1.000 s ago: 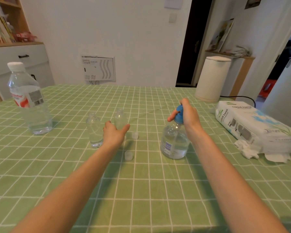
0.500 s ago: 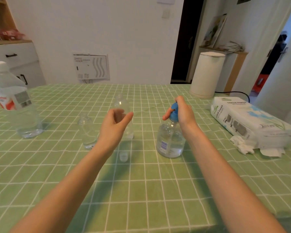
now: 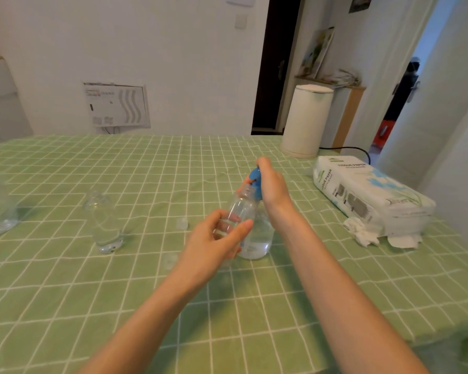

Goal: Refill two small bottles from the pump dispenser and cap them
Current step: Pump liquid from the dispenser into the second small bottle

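Head view: clear, uncapped small bottle (image 3: pixel 242 207), tilted.

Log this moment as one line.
left hand: holds small bottle at dispenser | right hand: grips blue pump head | other bottle: standing, uncapped

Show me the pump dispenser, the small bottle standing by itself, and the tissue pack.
pump dispenser (image 3: pixel 260 234): head view, on its clear lower body.
standing small bottle (image 3: pixel 104 225): head view, on the middle of its clear wall.
tissue pack (image 3: pixel 370 197): head view, on its printed top face.
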A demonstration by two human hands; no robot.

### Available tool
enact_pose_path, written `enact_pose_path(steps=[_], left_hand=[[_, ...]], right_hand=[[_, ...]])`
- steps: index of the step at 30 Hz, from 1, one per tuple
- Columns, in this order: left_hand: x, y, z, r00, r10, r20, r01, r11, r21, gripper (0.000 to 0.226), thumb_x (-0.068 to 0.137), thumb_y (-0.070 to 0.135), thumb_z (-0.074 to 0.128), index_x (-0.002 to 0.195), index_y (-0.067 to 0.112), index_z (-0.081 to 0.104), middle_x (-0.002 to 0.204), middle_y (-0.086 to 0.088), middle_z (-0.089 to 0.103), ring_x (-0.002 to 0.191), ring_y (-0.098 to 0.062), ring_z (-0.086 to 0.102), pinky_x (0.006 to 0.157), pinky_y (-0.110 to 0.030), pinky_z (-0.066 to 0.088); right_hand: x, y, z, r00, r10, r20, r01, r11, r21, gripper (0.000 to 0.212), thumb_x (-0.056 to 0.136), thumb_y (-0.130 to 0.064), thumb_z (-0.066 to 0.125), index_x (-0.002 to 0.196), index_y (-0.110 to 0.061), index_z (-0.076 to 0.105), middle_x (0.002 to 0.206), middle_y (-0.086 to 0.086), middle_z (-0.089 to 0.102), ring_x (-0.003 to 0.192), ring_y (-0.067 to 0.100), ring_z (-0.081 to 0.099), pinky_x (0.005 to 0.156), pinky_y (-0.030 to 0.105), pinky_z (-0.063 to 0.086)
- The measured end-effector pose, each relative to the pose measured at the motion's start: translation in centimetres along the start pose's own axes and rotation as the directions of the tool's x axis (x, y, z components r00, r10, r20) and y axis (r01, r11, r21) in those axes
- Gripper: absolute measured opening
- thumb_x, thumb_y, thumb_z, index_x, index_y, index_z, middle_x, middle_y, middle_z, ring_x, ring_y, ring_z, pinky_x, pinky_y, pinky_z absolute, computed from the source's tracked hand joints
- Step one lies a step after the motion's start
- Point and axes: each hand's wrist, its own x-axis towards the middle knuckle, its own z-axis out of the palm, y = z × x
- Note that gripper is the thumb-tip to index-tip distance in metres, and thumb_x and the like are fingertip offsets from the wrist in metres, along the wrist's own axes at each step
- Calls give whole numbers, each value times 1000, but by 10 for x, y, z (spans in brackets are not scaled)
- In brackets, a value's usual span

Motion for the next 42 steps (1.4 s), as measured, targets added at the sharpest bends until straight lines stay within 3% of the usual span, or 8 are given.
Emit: enact_pose_path(steps=[5, 15, 22, 24, 27, 30, 36, 42], left_hand=[[5, 4, 0, 1000, 8, -9, -8, 998, -61, 24, 77, 38, 66, 92, 19, 63, 74, -2, 62, 57, -6, 62, 52, -14, 48], [13, 14, -1, 999, 9, 40, -4, 992, -126, 27, 72, 43, 61, 91, 24, 66, 60, 13, 64, 46, -4, 58, 44, -14, 43], [14, 17, -2, 996, -27, 86, 44, 979, -201, 33, 76, 42, 58, 95, 16, 67, 66, 5, 67, 44, -5, 55, 41, -13, 41], [14, 16, -3, 996, -26, 86, 42, 981, -190, 33, 77, 43, 58, 95, 17, 67, 67, 5, 67, 44, -5, 55, 42, -13, 41], [14, 16, -3, 996, -23, 85, 39, 981, -189, 35, 75, 45, 58, 95, 18, 68, 67, 5, 67, 44, -4, 54, 41, -12, 40], [14, 17, -2, 996, -34, 83, 52, 974, -222, 38, 73, 45, 59, 96, 17, 68, 67, 4, 67, 43, -6, 53, 41, -13, 40], [15, 15, 0, 996, -40, 85, 60, 968, -243, 39, 72, 44, 59, 96, 15, 68, 67, 2, 66, 44, -7, 54, 42, -15, 42], [15, 13, 0, 997, -35, 76, 52, 969, -240, 39, 70, 45, 59, 95, 16, 68, 67, 1, 66, 44, -8, 54, 42, -15, 42]], right_hand=[[0, 0, -2, 1000, -18, 20, 18, 1000, 0, 66, 92, -32, 33, 29, -22, 44, 37, -11, 46, 35, 0, 37, 54, 26, 33], [5, 4, -4, 998, -48, 43, 49, 999, -12, 67, 92, -33, 32, 29, -22, 52, 41, -8, 52, 38, 2, 41, 56, 26, 37], [21, -31, -20, 991, 8, 133, 21, 976, -218, 36, 89, -31, 45, 62, -15, 63, 68, 1, 71, 73, 14, 64, 74, 32, 47], [31, -49, -19, 991, 5, 136, 41, 943, -330, 33, 89, -29, 46, 65, -14, 63, 61, 0, 70, 63, 10, 63, 66, 27, 42], [42, -63, -6, 961, 135, 240, 39, 796, -604, 28, 89, -29, 45, 77, -14, 65, 74, 2, 72, 69, 11, 64, 65, 27, 40], [47, -62, 7, 894, 353, 276, 33, 562, -826, 31, 93, -36, 44, 95, -16, 67, 102, -1, 65, 96, 23, 60, 90, 44, 48], [50, -57, 9, 912, 308, 273, 50, 576, -816, 33, 95, -32, 43, 112, -10, 62, 73, -10, 59, 67, 11, 54, 51, 24, 36], [54, -53, 8, 903, 324, 282, 37, 595, -803, 29, 93, -32, 43, 87, -15, 66, 79, -6, 62, 75, 16, 56, 64, 29, 45]])
